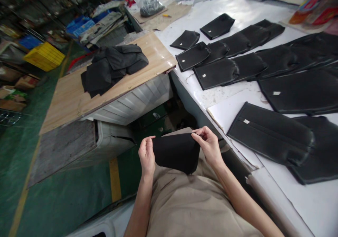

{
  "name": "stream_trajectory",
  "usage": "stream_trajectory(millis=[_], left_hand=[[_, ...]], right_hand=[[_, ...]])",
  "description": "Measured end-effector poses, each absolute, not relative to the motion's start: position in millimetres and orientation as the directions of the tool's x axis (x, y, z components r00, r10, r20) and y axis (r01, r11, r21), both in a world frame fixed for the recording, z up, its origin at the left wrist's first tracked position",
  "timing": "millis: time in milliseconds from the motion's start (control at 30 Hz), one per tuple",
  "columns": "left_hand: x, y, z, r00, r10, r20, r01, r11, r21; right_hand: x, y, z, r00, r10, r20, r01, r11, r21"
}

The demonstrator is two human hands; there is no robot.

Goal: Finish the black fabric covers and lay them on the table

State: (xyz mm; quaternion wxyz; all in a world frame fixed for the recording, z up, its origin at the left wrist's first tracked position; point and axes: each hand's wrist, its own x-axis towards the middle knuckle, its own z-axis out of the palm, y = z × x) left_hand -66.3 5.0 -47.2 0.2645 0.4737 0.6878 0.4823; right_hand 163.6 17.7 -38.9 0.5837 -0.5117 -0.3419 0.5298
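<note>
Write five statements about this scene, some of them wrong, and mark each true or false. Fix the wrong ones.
1. The left hand and right hand both grip one black sheet. True.
2. The yellow crate stands on the white table. False: it is off to the left, apart from that table.
3. A heap of dark pieces lies on the wooden board. True.
4. The floor is bright red. False: it is green, with yellow stripes.
5. Small pale tags show on several black covers at the right. True.
</note>
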Motion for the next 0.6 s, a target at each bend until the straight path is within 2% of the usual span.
stream_trajectory(millis=[133,200,267,333,400,433,533,600], left_hand=[[-71,9,-49,-0.346,0.927,0.141,0.509,0.059,0.859],[-68,12,-44,-0.263,0.934,0.241,0.627,-0.024,0.779],[-58,16,-35,-0.103,0.934,0.343,0.723,-0.167,0.670],[-43,20,-24,0.105,0.936,0.337,0.714,-0.307,0.630],[-27,24,-16,0.240,0.939,0.247,0.632,-0.344,0.694],[-20,25,-13,0.253,0.947,0.200,0.589,-0.315,0.744],[-7,27,-9,0.183,0.980,0.084,0.467,-0.162,0.870],[-5,26,-8,0.138,0.990,0.035,0.400,-0.088,0.912]], right_hand=[[165,18,-29,0.175,0.981,-0.082,-0.214,-0.044,-0.976],[164,18,-26,0.144,0.989,-0.046,-0.181,-0.020,-0.983],[161,18,-23,0.098,0.995,-0.017,-0.138,-0.004,-0.990],[157,18,-22,0.040,0.999,0.012,-0.101,0.016,-0.995],[153,17,-21,-0.012,0.999,0.046,-0.083,0.045,-0.996],[152,17,-20,-0.027,0.998,0.064,-0.082,0.062,-0.995],[153,16,-17,0.000,0.994,0.111,-0.090,0.110,-0.990],[157,15,-17,0.021,0.991,0.130,-0.088,0.132,-0.987]])
